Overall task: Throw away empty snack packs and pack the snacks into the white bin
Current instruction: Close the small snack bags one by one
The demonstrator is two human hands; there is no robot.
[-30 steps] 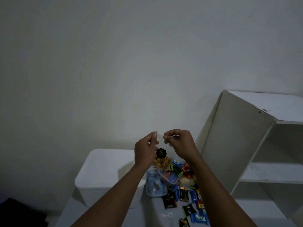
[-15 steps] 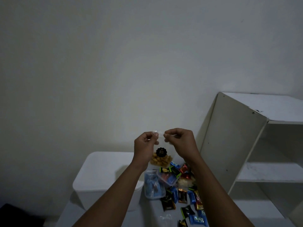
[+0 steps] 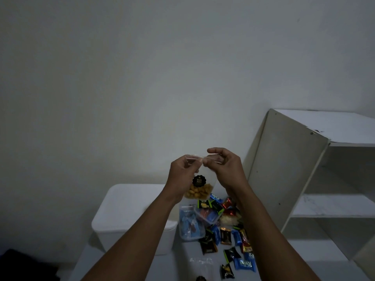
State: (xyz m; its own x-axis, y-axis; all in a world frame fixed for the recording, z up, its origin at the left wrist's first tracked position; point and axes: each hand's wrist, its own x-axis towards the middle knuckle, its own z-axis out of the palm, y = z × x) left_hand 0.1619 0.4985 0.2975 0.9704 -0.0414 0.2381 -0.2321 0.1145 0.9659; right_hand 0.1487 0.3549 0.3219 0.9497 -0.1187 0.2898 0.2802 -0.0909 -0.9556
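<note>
My left hand (image 3: 183, 175) and right hand (image 3: 224, 169) have lifted a little, both pinching the top strip of the clear bag (image 3: 199, 186), snacks inside, so I judge it belongs in the bin (image 3: 129, 211) below, among the desk's (image 3: 182, 264) packs (image 3: 223, 230).

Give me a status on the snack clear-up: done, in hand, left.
Done: nothing visibly packed; the white bin has its lid on. In hand: the left hand and right hand pinch the top edge of a clear snack bag that holds some yellow snacks, held up above the table. Left: the pile of wrapped snacks and a clear flat pack lie on the table.
</note>
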